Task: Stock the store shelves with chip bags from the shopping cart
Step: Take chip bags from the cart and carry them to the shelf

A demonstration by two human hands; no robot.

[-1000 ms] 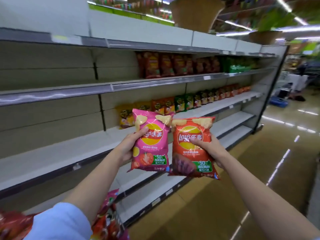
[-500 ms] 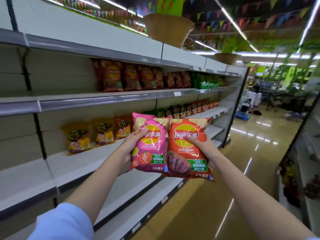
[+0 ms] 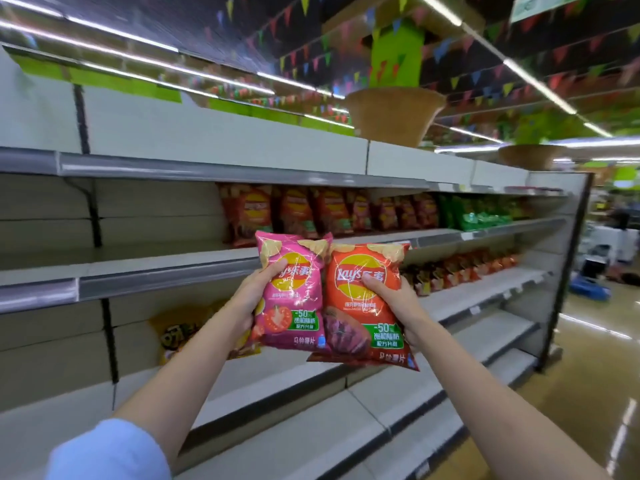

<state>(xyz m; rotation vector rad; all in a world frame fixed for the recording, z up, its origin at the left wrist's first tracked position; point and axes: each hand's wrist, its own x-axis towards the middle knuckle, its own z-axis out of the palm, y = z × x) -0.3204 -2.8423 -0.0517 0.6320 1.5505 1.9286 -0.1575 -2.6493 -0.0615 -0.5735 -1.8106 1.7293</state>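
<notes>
My left hand [image 3: 254, 296] grips a pink Lay's bag [image 3: 292, 292] and my right hand [image 3: 391, 299] an orange Lay's bag [image 3: 363, 306], both upright, tops up, side by side before the shelves [image 3: 166, 271].

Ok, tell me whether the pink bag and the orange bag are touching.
Touching. The head view shows the pink bag in the left hand overlapping the orange bag along its edge, no gap between them.

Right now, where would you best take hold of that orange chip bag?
At its middle, from the right edge, as the right hand does now. The orange chip bag stands upright and puffy, and the pink bag touches its left side, so only the right edge is free.
</notes>
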